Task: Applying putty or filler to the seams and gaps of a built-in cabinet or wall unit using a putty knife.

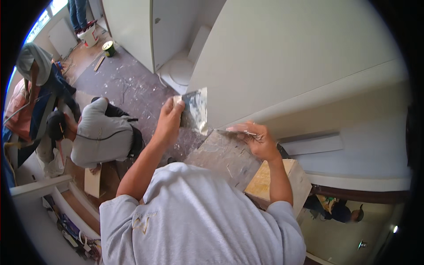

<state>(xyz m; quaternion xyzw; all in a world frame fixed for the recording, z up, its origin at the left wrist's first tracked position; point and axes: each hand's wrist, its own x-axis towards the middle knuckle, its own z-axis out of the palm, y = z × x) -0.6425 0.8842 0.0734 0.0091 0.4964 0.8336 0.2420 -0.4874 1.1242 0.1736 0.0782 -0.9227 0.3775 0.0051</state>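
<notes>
My left hand [168, 120] is closed round the handle end of a wide putty knife [194, 110]. Its flat metal blade points up and right, smeared with white filler along the far edge. To the right, my right hand [260, 142] pinches a thin flat scraper [232, 131], seen almost edge-on, with pale filler smears on the fingers. The two blades are a little apart. Beyond them rises a large cream-white panel [300, 57], which neither blade plainly touches. Below the right forearm is a wooden block or box [269, 179] with a yellowish top.
Two people [106, 132] crouch or bend at the left, close to my left arm. A bucket [89, 36] and a dark tin [108, 47] stand on the spattered floor [128, 84]. An open shelf unit [39, 187] holds tools at lower left. Another person [342, 212] is at lower right.
</notes>
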